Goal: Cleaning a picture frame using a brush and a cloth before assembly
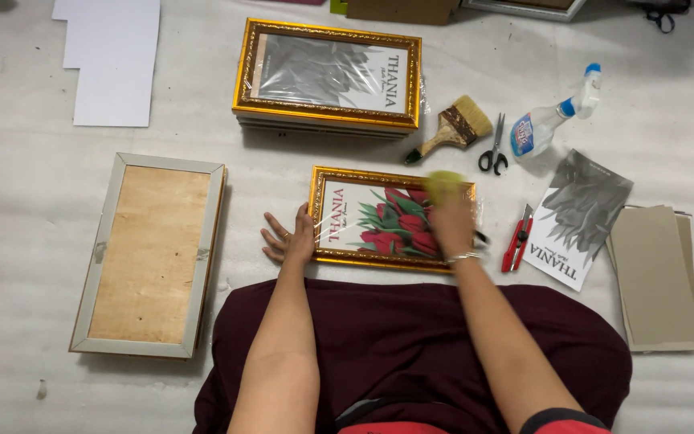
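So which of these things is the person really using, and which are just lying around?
In use:
- gold frame with red flower picture, held steady by the left hand
- yellow cloth, blurred, under the right hand

Lying about:
- stack of gold frames
- face-down frame
- brush
- scissors
- spray bottle
- red cutter
- grey print
- brown boards
- white sheets

Two gold frames (392, 219) (328, 74), one face-down frame (151, 254), one brush (453, 128), one pair of scissors (493, 149), one spray bottle (552, 122), one red cutter (517, 239).
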